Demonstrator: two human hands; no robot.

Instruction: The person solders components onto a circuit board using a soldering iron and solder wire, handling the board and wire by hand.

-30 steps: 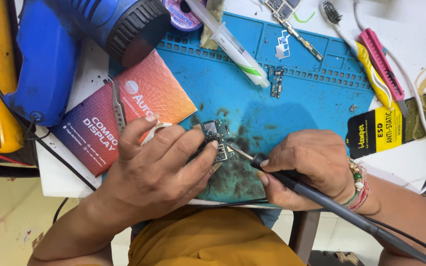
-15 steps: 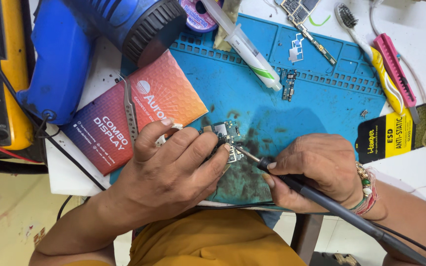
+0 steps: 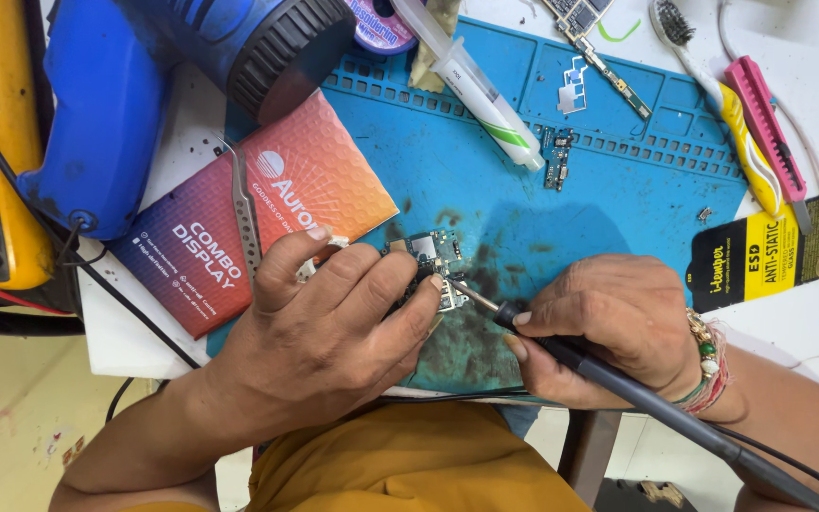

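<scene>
A small green circuit board [image 3: 431, 258] lies on the stained blue work mat [image 3: 618, 190]. My left hand [image 3: 334, 327] presses on the board, fingers curled over its near side. My right hand [image 3: 609, 327] grips a black soldering iron [image 3: 618, 384]; its metal tip touches the board's right edge just past my left fingertips. The iron's cable runs off to the lower right.
A blue hot-air tool [image 3: 144, 85] and a red-and-purple box [image 3: 248, 218] with tweezers [image 3: 244, 213] on it sit at left. A syringe [image 3: 471, 85], small board pieces [image 3: 556, 156], a brush [image 3: 713, 81], a pink tool [image 3: 770, 128] and a black-and-yellow packet [image 3: 746, 261] lie behind and right.
The view has drifted slightly, so everything sits a little lower and further right. Both hands stay on the board and iron, tip still at the board's edge.
</scene>
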